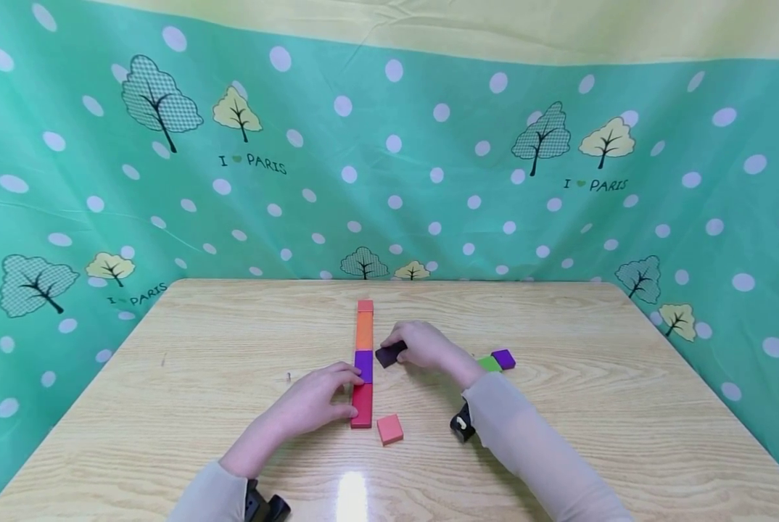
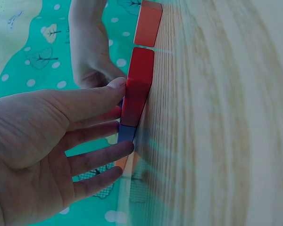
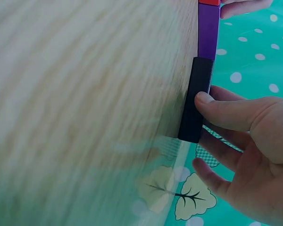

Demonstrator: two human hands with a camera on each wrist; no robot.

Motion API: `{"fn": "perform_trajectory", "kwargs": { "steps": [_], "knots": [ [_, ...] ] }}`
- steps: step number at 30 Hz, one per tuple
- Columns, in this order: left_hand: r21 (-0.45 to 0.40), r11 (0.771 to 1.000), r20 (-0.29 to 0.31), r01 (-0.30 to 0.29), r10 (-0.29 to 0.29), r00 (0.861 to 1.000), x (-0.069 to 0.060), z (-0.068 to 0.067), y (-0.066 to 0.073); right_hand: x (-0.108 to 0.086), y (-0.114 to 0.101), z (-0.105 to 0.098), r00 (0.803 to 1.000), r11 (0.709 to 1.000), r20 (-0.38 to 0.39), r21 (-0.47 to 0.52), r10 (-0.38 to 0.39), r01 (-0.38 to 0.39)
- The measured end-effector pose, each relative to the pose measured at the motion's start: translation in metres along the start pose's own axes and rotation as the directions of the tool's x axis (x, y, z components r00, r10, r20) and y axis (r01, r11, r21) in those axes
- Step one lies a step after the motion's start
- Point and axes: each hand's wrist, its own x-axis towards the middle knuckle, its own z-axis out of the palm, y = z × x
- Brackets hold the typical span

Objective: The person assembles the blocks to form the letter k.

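Observation:
A straight row of blocks runs away from me on the table: a red block nearest, then a purple block, an orange block and a small coral block farthest off. My left hand lies along the row's left side, its thumb touching the red block and its other fingers spread out by the purple one. To the right of the row, my right hand pinches a black block between thumb and fingers. That block is turned at a slant to the row.
A loose coral square block lies right of the red block's near end. Beyond my right wrist sit a green block, partly hidden by the arm, and a small purple block. A dotted green curtain hangs behind the wooden table.

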Motion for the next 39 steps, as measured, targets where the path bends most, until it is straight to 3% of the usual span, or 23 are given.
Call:
{"fn": "perform_trajectory", "kwargs": {
  "steps": [20, 30, 39],
  "knots": [
    [0.005, 1.000, 0.010, 0.000, 0.000, 1.000, 0.0019, -0.0023, 0.0007, 0.0071, 0.0014, -0.0011, 1.000, 0.999, 0.007, -0.035, 0.001, -0.001],
    [0.010, 1.000, 0.009, -0.014, 0.014, 1.000, 0.0031, -0.0025, 0.0013, 0.0065, 0.0034, -0.0012, 1.000, 0.999, 0.005, -0.030, -0.023, 0.023],
    [-0.005, 1.000, 0.014, 0.008, -0.008, 1.000, 0.0014, -0.0012, 0.0011, 0.0048, 0.0044, 0.0019, 0.998, 0.998, -0.010, 0.000, -0.062, 0.062]
  ]
}}
